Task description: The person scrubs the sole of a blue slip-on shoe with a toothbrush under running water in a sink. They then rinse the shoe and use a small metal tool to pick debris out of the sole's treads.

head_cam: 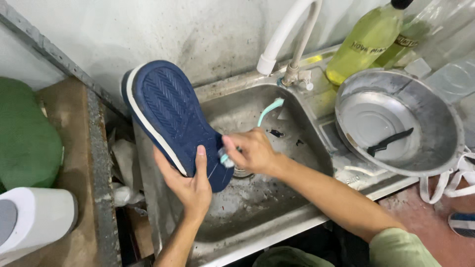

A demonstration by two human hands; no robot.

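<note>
My left hand (190, 184) grips a navy blue shoe (168, 113) by its heel end, sole turned up, with a white stripe along the edge. It hangs over the steel sink (277, 207). My right hand (252, 151) holds a teal toothbrush (269, 110), its bristle end pressed against the heel of the sole while the handle points up toward the tap.
A white tap (282, 37) rises behind the sink. A metal bowl (396, 123) with a black tool in it sits to the right, below a yellow-green bottle (366, 37). A green object (24, 131) and a white container (34, 220) stand at left.
</note>
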